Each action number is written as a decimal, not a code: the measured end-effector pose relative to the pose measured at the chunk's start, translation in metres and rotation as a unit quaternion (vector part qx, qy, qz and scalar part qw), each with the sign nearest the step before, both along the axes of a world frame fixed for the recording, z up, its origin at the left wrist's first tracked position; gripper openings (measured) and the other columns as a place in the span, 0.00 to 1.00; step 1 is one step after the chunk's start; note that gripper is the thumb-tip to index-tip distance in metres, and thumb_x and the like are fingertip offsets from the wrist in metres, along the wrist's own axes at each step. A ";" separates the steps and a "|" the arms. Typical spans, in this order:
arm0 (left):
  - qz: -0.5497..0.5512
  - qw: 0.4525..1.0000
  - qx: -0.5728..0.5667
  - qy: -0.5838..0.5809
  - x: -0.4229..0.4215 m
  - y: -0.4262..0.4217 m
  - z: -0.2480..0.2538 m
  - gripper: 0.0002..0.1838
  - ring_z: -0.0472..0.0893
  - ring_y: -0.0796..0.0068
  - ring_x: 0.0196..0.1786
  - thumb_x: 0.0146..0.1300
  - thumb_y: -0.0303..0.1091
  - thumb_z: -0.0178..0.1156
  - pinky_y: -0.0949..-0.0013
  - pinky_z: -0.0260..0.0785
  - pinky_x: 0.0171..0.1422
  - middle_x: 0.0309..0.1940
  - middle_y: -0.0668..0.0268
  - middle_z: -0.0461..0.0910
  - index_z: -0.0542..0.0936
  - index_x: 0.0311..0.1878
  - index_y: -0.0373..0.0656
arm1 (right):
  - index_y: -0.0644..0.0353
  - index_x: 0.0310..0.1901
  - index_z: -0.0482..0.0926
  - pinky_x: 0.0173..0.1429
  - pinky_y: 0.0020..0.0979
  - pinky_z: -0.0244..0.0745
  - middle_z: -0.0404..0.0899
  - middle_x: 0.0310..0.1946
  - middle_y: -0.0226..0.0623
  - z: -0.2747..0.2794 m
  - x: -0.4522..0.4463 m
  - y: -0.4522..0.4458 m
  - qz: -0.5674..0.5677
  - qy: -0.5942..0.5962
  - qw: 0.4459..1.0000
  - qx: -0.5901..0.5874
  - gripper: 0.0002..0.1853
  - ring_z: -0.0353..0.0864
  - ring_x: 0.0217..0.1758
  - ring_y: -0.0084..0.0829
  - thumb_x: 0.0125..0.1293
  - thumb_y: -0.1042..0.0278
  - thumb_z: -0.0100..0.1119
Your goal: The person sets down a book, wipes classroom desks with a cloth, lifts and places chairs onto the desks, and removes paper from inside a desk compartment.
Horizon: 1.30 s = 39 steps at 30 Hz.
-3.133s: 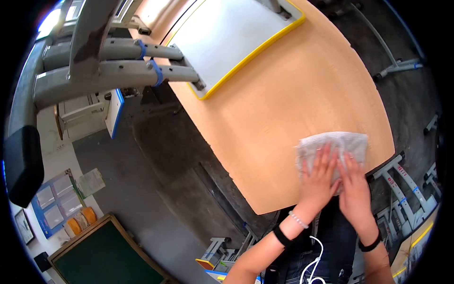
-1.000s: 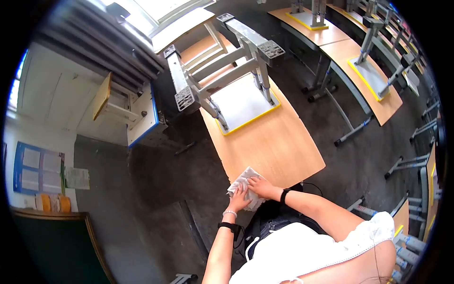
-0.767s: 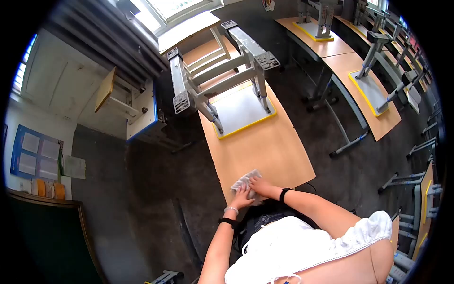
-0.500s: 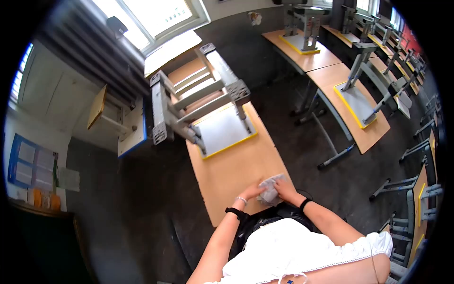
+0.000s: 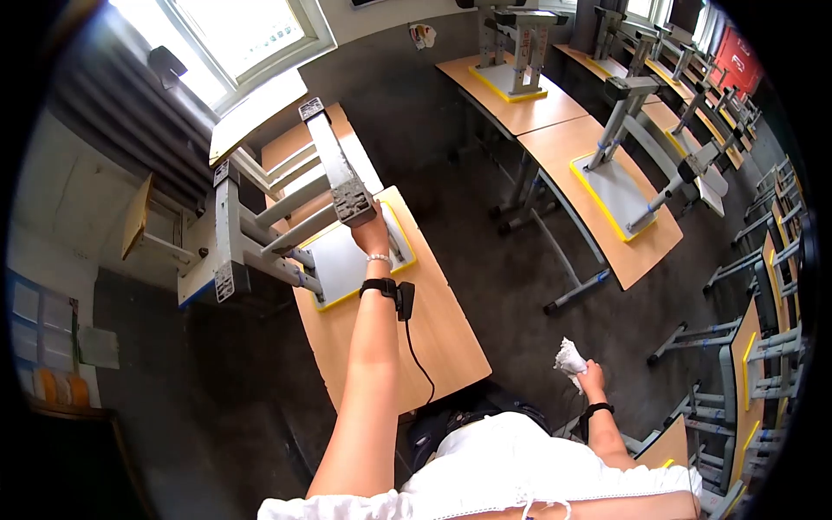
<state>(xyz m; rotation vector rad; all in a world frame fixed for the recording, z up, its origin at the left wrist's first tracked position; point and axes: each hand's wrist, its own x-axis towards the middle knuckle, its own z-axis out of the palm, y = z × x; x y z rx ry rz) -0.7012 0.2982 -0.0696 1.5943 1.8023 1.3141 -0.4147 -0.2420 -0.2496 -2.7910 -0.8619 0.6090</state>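
Note:
My left hand [image 5: 371, 232] reaches forward to an upturned stool [image 5: 351, 260] and closes around a leg just under its dark, scuffed foot; the fingers are partly hidden there. The stool's grey, yellow-edged seat lies flat on the wooden desk [image 5: 407, 338], with its legs pointing up. Out to the right, past the desk's edge, my right hand [image 5: 591, 378] grips a crumpled white cloth [image 5: 569, 359] over the floor. A black wristband [image 5: 397, 297] with a cable is on my left wrist.
More desks [image 5: 607, 208] with upturned stools [image 5: 615, 191] on them stand in rows to the right. Another desk [image 5: 316, 143] adjoins the far end of mine, near the window [image 5: 243, 35] and curtain [image 5: 130, 95]. Dark floor [image 5: 485, 295] separates the rows.
Both hands were on the cloth at the desk's near edge. The left has let go and moved forward to the stool; the right has carried the cloth off to the right.

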 end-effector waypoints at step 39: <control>-0.190 0.954 -0.153 -0.173 -0.256 -0.244 -0.028 0.18 0.73 0.74 0.39 0.38 0.15 0.54 0.71 0.68 0.41 0.33 0.68 0.76 0.75 0.39 0.34 | 0.62 0.39 0.77 0.49 0.35 0.73 0.54 0.62 0.45 0.150 -0.235 0.301 0.566 0.392 0.688 0.229 0.18 0.72 0.52 0.44 0.42 0.72 0.62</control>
